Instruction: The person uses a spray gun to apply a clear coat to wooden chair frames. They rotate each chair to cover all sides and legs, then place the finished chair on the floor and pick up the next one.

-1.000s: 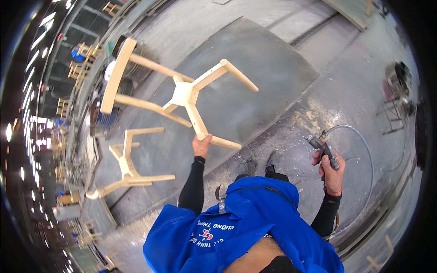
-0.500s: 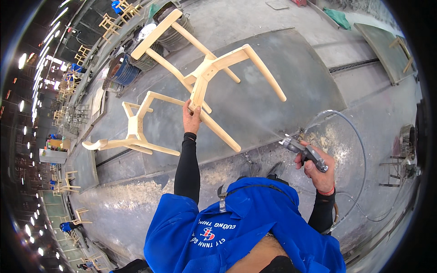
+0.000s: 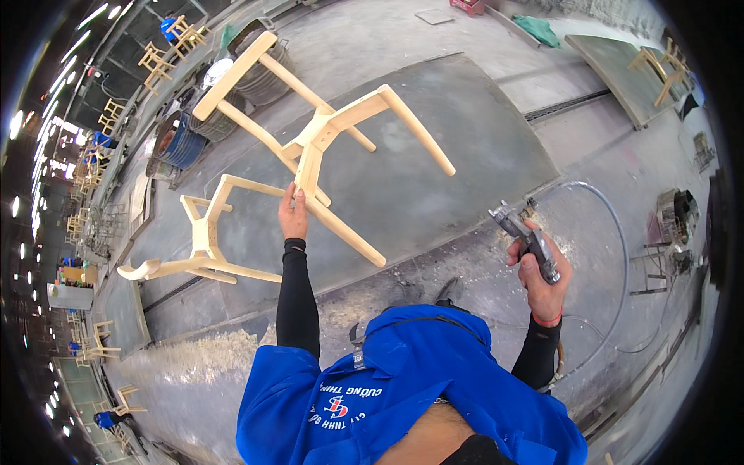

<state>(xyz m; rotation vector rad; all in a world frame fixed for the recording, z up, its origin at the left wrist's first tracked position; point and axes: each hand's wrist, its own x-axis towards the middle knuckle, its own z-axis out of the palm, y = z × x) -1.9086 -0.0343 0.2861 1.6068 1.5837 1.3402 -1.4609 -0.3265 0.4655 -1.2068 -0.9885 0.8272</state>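
Observation:
My left hand (image 3: 294,215) grips a pale wooden chair frame (image 3: 318,133) near the joint of one leg, holding it tilted out in front of me. The frame has a flat back rail, splayed legs and a crossed seat support. In my right hand (image 3: 545,270) is a metal spray gun (image 3: 524,242), its nozzle pointing up and left toward the frame. A grey hose (image 3: 622,256) loops from the gun around to the right. Beyond my left hand, a second wooden chair frame (image 3: 204,235) stands just to the left.
A large grey floor sheet (image 3: 465,116) lies ahead. Barrels (image 3: 260,74) and a blue drum (image 3: 180,143) stand at the upper left. More chair frames and co-workers (image 3: 170,29) are along the far left. A board (image 3: 612,70) with a chair frame lies at upper right; a metal stand (image 3: 655,267) is at right.
The visible spray mist from the gun is gone. The surroundings and held frame have shifted left and slightly down in view; the gun now sits farther from the frame.

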